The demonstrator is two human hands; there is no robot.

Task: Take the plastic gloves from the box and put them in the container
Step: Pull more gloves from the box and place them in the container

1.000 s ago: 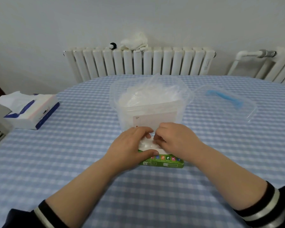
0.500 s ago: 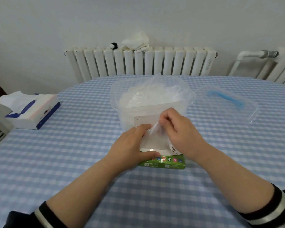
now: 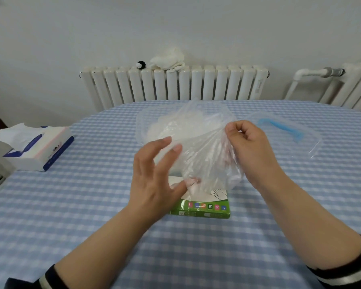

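Observation:
A flat green glove box point(image 3: 204, 209) lies on the checked tablecloth in front of me. Behind it stands a clear plastic container point(image 3: 143, 130) holding a heap of thin plastic gloves point(image 3: 175, 126). My right hand point(image 3: 252, 149) pinches a clear plastic glove point(image 3: 204, 161) and holds it up above the box, in front of the container. My left hand point(image 3: 154, 176) hovers just left of the glove with fingers spread and relaxed, holding nothing. The glove's lower end hangs down to the box top.
The container's clear lid point(image 3: 288, 132) with a blue handle lies to the right. A tissue box point(image 3: 35, 149) sits at the table's left edge. A white radiator point(image 3: 175, 84) with a cloth on top stands behind the table.
My right hand has pulled the glove up and to the right, out of the box. My left hand has let go of the box and lifted with its fingers spread.

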